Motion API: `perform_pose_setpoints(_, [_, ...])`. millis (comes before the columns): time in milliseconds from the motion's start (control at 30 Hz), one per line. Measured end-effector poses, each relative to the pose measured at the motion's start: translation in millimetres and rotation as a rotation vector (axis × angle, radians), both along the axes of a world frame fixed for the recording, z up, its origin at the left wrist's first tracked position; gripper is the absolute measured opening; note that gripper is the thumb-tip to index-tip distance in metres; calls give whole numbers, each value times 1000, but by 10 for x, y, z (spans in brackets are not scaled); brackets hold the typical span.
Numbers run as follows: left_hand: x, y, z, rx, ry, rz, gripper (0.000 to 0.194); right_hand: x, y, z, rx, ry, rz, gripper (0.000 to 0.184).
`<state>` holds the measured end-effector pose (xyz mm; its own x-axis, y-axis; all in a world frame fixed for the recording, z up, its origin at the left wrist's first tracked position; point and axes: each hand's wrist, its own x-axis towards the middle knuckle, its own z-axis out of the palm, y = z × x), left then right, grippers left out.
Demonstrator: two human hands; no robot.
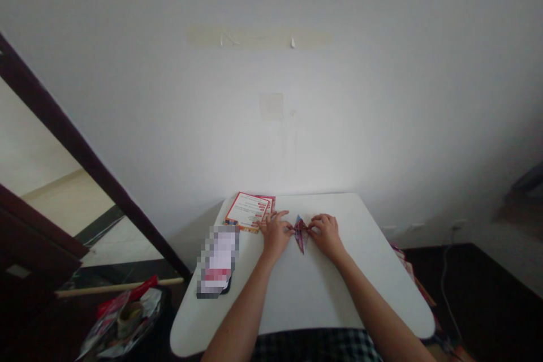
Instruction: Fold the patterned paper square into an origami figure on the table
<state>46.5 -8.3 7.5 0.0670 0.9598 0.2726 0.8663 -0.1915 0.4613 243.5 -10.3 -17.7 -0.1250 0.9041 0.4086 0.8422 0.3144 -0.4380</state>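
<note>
Red paper crane [301, 234] sat mid-bench, pinched btwn fingertips of L hand [275, 235] & R hand [326, 236]. White bench [314, 300] stood by wall [271, 124]; red-edged cards [249, 211] just behind L hand, pixelated item [218, 260] nr front-left. Crinkled wrappers [127, 317] in dark bin [163, 308] low left.

- Single head-worn camera, looking forward and down from above the person's lap.
- Near: left hand [275, 235], right hand [326, 236], white table [305, 300].
- Beyond: wall [373, 96] fills upper frame.
</note>
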Motion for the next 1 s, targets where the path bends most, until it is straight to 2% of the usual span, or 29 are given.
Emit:
perform_pose_setpoints(467, [-15,-49,58,-11,-3,18,3,-39,-56,43,1,-36,-28,15])
perform_pose_setpoints(733, [-26,-33,64,-35,-8,27,10,-133,-102,132,-41,-88,-93,31])
perform_pose_setpoints(1000, [-46,12,2,-21,-1,30,14,-214,-125,186,-66,-110,-116,42])
